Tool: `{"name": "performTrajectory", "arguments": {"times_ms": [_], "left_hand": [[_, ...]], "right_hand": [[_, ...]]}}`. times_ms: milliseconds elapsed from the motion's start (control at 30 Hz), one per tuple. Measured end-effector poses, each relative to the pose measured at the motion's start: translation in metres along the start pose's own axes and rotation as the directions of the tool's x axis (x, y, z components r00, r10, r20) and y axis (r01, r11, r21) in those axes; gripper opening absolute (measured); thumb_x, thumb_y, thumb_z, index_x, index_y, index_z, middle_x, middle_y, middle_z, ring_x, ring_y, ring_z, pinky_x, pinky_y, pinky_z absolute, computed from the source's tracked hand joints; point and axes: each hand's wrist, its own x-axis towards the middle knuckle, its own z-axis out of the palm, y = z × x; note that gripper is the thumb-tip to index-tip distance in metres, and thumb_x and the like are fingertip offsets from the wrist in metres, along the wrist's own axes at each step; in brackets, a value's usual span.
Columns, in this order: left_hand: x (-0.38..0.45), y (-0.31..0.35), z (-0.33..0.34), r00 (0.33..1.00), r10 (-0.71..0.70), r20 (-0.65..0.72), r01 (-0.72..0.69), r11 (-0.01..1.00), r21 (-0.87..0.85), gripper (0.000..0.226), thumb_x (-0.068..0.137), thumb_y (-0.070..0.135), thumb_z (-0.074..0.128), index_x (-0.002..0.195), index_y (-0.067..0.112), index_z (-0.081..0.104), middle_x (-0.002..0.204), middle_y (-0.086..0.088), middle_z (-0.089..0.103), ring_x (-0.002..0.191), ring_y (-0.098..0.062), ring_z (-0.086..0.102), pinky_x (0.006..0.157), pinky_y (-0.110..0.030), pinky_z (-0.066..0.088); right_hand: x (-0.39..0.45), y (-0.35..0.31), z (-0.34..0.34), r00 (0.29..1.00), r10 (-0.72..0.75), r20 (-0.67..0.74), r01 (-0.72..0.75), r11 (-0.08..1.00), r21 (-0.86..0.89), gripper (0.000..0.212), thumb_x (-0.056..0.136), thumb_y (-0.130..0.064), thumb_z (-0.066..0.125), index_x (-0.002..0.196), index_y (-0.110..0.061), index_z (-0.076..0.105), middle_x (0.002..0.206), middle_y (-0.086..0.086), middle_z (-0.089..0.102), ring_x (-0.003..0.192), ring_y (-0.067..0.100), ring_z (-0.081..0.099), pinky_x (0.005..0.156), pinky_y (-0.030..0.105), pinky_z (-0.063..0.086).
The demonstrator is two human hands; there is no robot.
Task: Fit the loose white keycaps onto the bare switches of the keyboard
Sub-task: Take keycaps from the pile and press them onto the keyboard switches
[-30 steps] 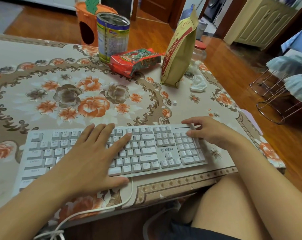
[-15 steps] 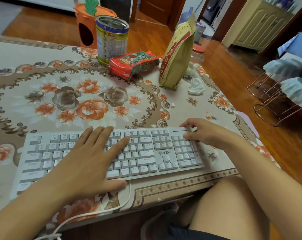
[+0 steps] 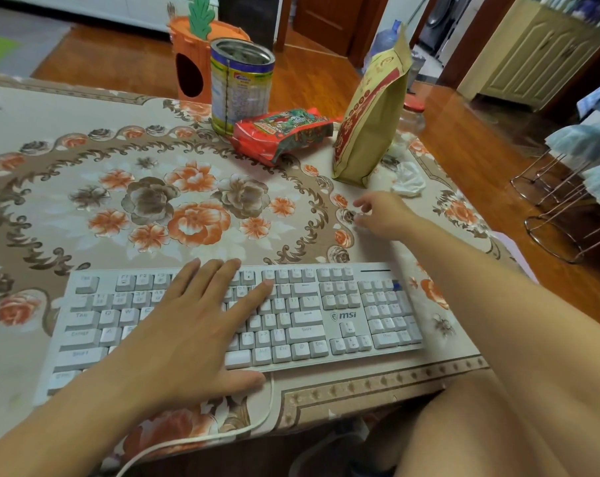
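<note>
One floral tablecloth [image 3: 85, 187], wooden floor [image 3: 463, 142]

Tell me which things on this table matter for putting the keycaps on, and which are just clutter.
For the job:
white keyboard
bare blue switch at its top right
left hand flat on the keys
right hand reaching onto the tablecloth

Just lying about:
tin can
red snack packet
tan standing pouch
crumpled tissue

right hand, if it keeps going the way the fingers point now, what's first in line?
Likely bare tablecloth, then the red snack pack; the right hand points up-left. Depth unclear.
</note>
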Motion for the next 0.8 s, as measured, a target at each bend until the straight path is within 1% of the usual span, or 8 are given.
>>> {"name": "performTrajectory", "arguments": {"times_ms": [67, 167, 267, 333, 500, 633, 700, 800], "left_hand": [[0.000, 0.000, 0.000, 1.000, 0.001, -0.003, -0.001, 1.000, 0.001, 0.110, 0.076, 0.098, 0.035, 0.163, 0.032, 0.023, 0.159, -0.026, 0.037, 0.146, -0.046, 0.037, 0.119, -0.055, 0.013], [0.000, -0.001, 0.000, 1.000, -0.002, -0.010, 0.002, 1.000, 0.005, 0.109, 0.076, 0.098, 0.034, 0.163, 0.032, 0.023, 0.160, -0.026, 0.036, 0.147, -0.045, 0.037, 0.119, -0.054, 0.013], [0.000, -0.001, 0.000, 1.000, 0.003, -0.011, -0.003, 1.000, 0.010, 0.109, 0.077, 0.098, 0.033, 0.163, 0.032, 0.023, 0.159, -0.026, 0.037, 0.146, -0.045, 0.037, 0.118, -0.054, 0.013], [0.000, -0.001, 0.001, 1.000, 0.003, -0.019, -0.003, 1.000, 0.012, 0.109, 0.077, 0.098, 0.034, 0.163, 0.032, 0.025, 0.159, -0.026, 0.038, 0.146, -0.046, 0.038, 0.118, -0.055, 0.014], [0.001, -0.001, 0.002, 1.000, 0.000, -0.022, 0.000, 1.000, 0.016, 0.109, 0.076, 0.098, 0.034, 0.163, 0.033, 0.025, 0.159, -0.026, 0.038, 0.146, -0.046, 0.038, 0.118, -0.054, 0.014], [0.001, 0.000, 0.002, 1.000, -0.004, -0.015, 0.004, 1.000, 0.017, 0.110, 0.075, 0.099, 0.034, 0.163, 0.034, 0.024, 0.160, -0.025, 0.037, 0.146, -0.045, 0.037, 0.120, -0.054, 0.013], [0.001, 0.000, 0.002, 1.000, -0.004, -0.016, 0.004, 1.000, 0.017, 0.110, 0.075, 0.099, 0.034, 0.163, 0.034, 0.023, 0.159, -0.025, 0.037, 0.146, -0.045, 0.038, 0.120, -0.054, 0.013], [0.000, -0.001, 0.001, 1.000, -0.005, -0.020, 0.005, 1.000, 0.023, 0.110, 0.075, 0.099, 0.034, 0.162, 0.033, 0.025, 0.159, -0.026, 0.038, 0.145, -0.045, 0.039, 0.120, -0.053, 0.014]], "right_hand": [[0.008, 0.002, 0.011, 0.998, 0.021, -0.063, -0.026, 0.997, -0.070, 0.024, 0.091, -0.023, 0.068, 0.114, -0.017, 0.069, 0.113, 0.005, 0.068, 0.100, 0.025, 0.060, 0.082, 0.032, 0.048], [0.004, 0.001, 0.013, 0.995, 0.016, -0.102, -0.023, 0.997, -0.069, 0.009, 0.092, -0.022, 0.067, 0.099, -0.019, 0.069, 0.103, 0.006, 0.068, 0.091, 0.024, 0.062, 0.074, 0.031, 0.046], [-0.028, -0.001, 0.001, 0.984, -0.026, -0.174, 0.061, 0.979, 0.196, 0.008, 0.095, -0.018, 0.063, 0.103, -0.019, 0.066, 0.095, 0.003, 0.067, 0.077, 0.018, 0.069, 0.075, 0.039, 0.058], [-0.063, -0.004, -0.011, 0.974, -0.045, -0.222, 0.129, 0.915, 0.383, 0.011, 0.093, -0.016, 0.067, 0.103, -0.018, 0.068, 0.086, 0.004, 0.067, 0.070, 0.016, 0.070, 0.073, 0.037, 0.060], [-0.139, 0.002, -0.014, 0.980, -0.085, -0.182, 0.167, 0.849, 0.502, 0.021, 0.085, -0.009, 0.075, 0.104, -0.017, 0.075, 0.083, 0.010, 0.069, 0.074, 0.025, 0.065, 0.069, 0.024, 0.056], [-0.160, 0.018, -0.002, 0.985, -0.053, -0.162, 0.127, 0.860, 0.493, 0.028, 0.083, -0.007, 0.076, 0.106, -0.023, 0.074, 0.089, -0.004, 0.068, 0.077, 0.006, 0.060, 0.071, 0.009, 0.046], [-0.164, 0.022, 0.000, 0.988, -0.041, -0.145, 0.110, 0.857, 0.503, 0.029, 0.083, -0.007, 0.077, 0.107, -0.023, 0.075, 0.090, -0.006, 0.068, 0.077, -0.001, 0.059, 0.073, 0.008, 0.045], [-0.163, 0.027, 0.000, 0.994, -0.007, -0.113, 0.070, 0.820, 0.568, 0.029, 0.083, -0.006, 0.077, 0.108, -0.021, 0.075, 0.089, -0.003, 0.068, 0.075, -0.001, 0.061, 0.073, 0.010, 0.048]]}}
